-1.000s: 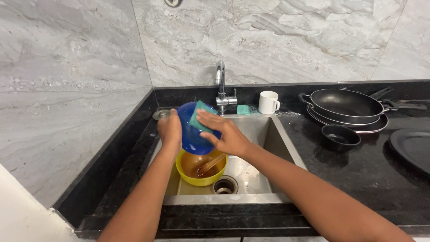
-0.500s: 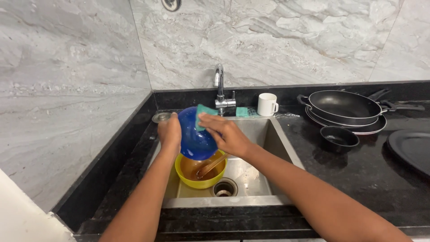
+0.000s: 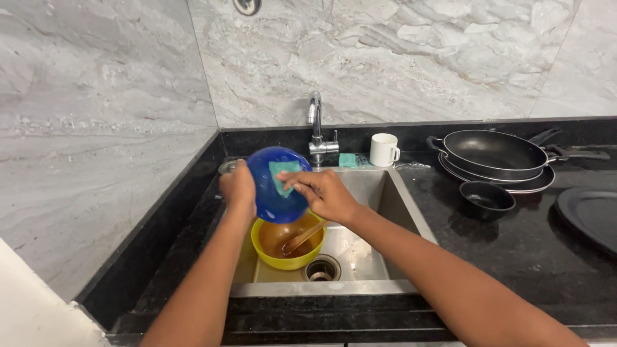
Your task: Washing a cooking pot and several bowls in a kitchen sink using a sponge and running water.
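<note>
Left hand: the left hand [image 3: 238, 186] was clenched on the left rim of a round blue plastic bowl [image 3: 273, 193], which was held tilted above the sink.
Right hand: the right hand [image 3: 324, 193] was closed on a small green scrubbing sponge [image 3: 283, 175], which was pressed against the blue bowl's surface.
Blue bowl: it was kept in the air over the left part of the steel sink [image 3: 379, 193], just above a yellow bowl and in front of the tap.
Yellow bowl: a round yellow plastic bowl [image 3: 286, 257] was set on the sink floor, filled with brownish water, with a wooden spoon [image 3: 305, 236] leaned inside it.
Drain: a round metal drain [image 3: 321, 270] was seen just right of the yellow bowl.
Tap: a chrome tap [image 3: 316, 125] was fixed at the far edge of the sink.
Counter: on the black stone counter [image 3: 514, 250], a white ceramic mug [image 3: 384, 149] was stood right of the tap; stacked black frying pans [image 3: 498, 157] and a small black bowl [image 3: 487, 196] were placed further right.
</note>
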